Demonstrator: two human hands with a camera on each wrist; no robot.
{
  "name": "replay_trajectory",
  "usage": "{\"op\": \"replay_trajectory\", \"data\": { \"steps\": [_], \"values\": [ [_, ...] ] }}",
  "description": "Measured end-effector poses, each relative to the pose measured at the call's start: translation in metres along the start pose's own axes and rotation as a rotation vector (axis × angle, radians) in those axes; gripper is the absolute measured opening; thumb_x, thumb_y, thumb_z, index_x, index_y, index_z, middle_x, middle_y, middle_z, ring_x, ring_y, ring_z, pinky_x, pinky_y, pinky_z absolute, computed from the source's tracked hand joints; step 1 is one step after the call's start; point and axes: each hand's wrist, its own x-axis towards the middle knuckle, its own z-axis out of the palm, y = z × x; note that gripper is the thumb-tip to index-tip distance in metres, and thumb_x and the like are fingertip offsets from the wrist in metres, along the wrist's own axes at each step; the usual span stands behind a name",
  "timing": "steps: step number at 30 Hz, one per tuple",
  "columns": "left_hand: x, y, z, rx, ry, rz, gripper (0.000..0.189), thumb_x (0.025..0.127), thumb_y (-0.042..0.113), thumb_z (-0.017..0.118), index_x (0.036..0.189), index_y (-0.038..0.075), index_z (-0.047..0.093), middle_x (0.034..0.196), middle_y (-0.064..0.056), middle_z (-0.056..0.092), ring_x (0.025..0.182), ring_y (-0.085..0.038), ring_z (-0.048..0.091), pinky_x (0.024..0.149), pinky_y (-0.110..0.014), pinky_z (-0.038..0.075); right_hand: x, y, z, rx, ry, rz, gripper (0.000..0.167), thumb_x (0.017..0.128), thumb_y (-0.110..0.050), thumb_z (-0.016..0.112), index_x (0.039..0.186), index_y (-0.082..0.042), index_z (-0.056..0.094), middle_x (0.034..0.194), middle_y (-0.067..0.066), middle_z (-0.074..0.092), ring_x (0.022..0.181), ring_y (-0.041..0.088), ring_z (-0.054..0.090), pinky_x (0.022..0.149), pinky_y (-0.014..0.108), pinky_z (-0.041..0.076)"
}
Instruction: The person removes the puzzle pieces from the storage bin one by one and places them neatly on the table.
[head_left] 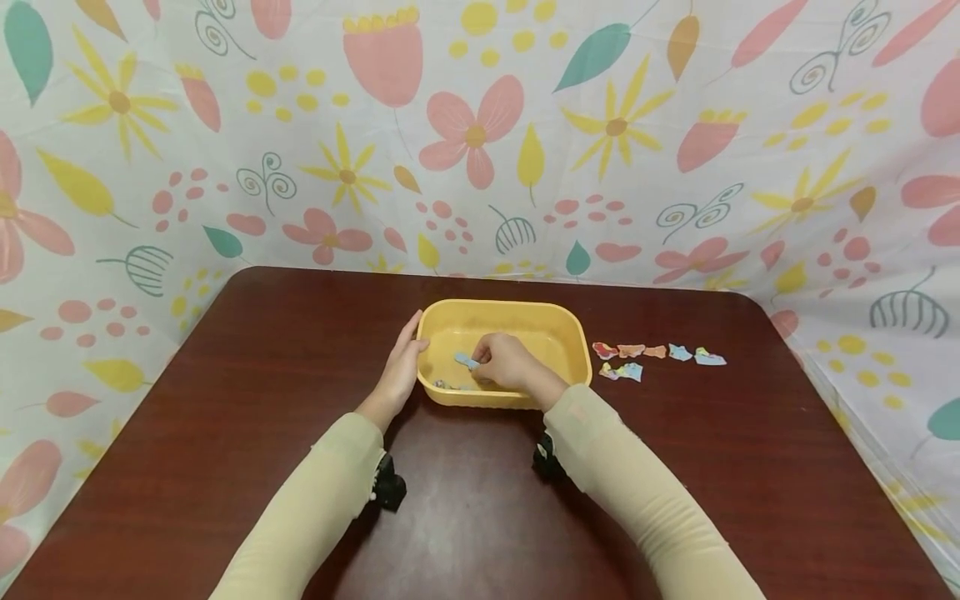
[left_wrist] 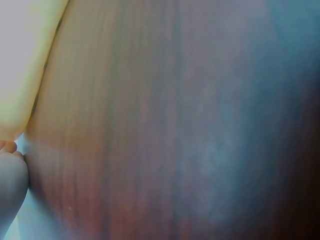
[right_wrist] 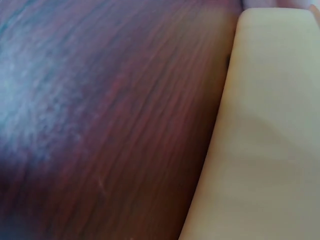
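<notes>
At the centre of the head view, the right hand pinches a light-blue piece inside the yellow tub, while the left hand grips the tub's left rim, thumb over the edge. Good handling here would keep that rim steady and the pinch light, clear of the small pieces lower left in the tub. Only the head view shows any pieces; both wrist views show mainly tub wall and bare bench.

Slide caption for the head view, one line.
Left hand grips a yellow tub; right hand pinches a blue piece inside; colourful pieces lie on the table to the right.
</notes>
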Motion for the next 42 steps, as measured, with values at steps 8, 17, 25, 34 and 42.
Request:
{"op": "replay_trajectory", "data": {
  "steps": [8,17,25,34,42],
  "values": [
    [0.009,-0.007,-0.002,0.016,0.024,0.03,0.056,0.098,0.021,0.035,0.152,0.029,0.02,0.158,0.004,0.015,0.135,-0.026,0.035,0.11,-0.046,0.031,0.005,0.004,-0.008,0.245,-0.023,-0.047,0.015,0.087,-0.007,0.063,0.098,0.002,0.065,0.082,0.015,0.067,0.064,0.021,0.059,0.059,0.03,0.05],
    [0.013,-0.005,0.0,0.005,0.017,0.038,0.056,0.098,0.021,0.035,0.152,0.03,0.021,0.157,0.003,0.018,0.133,-0.027,0.039,0.109,-0.047,0.031,0.004,0.008,-0.025,0.275,0.024,-0.094,0.026,0.09,-0.01,0.06,0.113,0.002,0.064,0.088,0.013,0.064,0.067,0.024,0.062,0.059,0.033,0.051],
    [0.009,-0.007,0.001,0.019,0.026,0.024,0.057,0.097,0.02,0.036,0.152,0.028,0.022,0.157,0.003,0.019,0.135,-0.026,0.035,0.111,-0.045,0.029,-0.011,0.013,-0.032,0.408,0.057,-0.029,0.02,0.089,-0.011,0.063,0.103,0.002,0.061,0.091,0.01,0.065,0.084,0.022,0.066,0.076,0.044,0.055],
    [-0.005,0.013,0.001,-0.002,-0.005,-0.015,0.057,0.098,0.016,0.035,0.152,0.026,0.02,0.159,0.0,0.011,0.143,-0.026,0.021,0.114,-0.047,0.023,-0.029,0.024,-0.049,0.457,0.119,-0.044,0.022,0.089,-0.016,0.064,0.102,0.001,0.06,0.098,0.02,0.068,0.08,0.014,0.068,0.079,0.048,0.053],
    [-0.018,0.017,0.005,0.007,-0.001,0.008,0.058,0.097,0.014,0.035,0.152,0.023,0.02,0.159,-0.003,0.012,0.142,-0.026,0.022,0.113,-0.046,0.026,-0.047,0.039,-0.063,0.475,0.144,-0.033,0.037,0.09,-0.016,0.063,0.119,0.006,0.058,0.098,0.013,0.07,0.08,0.013,0.067,0.079,0.045,0.054]
  ]
}}
